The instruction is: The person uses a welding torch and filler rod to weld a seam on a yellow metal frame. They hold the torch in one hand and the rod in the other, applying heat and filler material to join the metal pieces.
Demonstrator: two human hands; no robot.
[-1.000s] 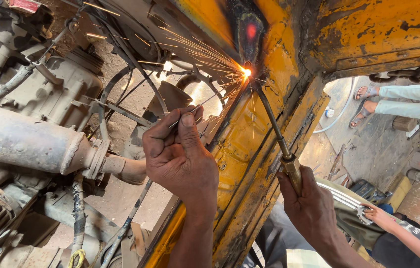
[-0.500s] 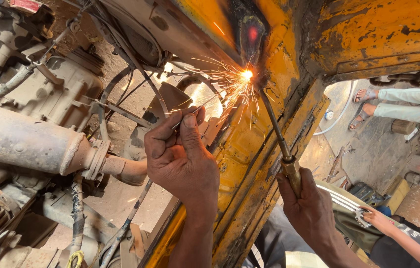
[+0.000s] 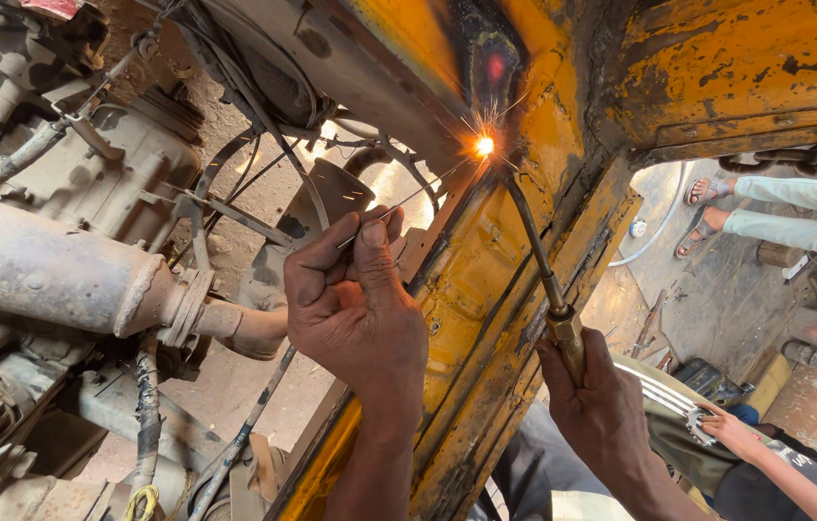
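Note:
I look up at the underside of a vehicle. My left hand (image 3: 355,304) pinches a thin metal filler rod (image 3: 399,205) that slants up to a bright sparking spot (image 3: 484,146) on the yellow painted frame (image 3: 486,280). My right hand (image 3: 597,410) grips the brass handle of a gas torch (image 3: 536,253), whose dark curved tip reaches the same glowing spot. Above it the paint is burnt black with a red-hot patch (image 3: 495,68).
A rusty grey exhaust pipe (image 3: 52,275), cables and engine parts fill the left. At the right, another person's sandalled feet and legs (image 3: 765,207) rest on the ground. Another person's hand (image 3: 732,434) holds a toothed metal part at the lower right.
The spark shower has shrunk to a small bright point. Both hands have stayed almost where they were, with the rod and torch tip still at the weld spot.

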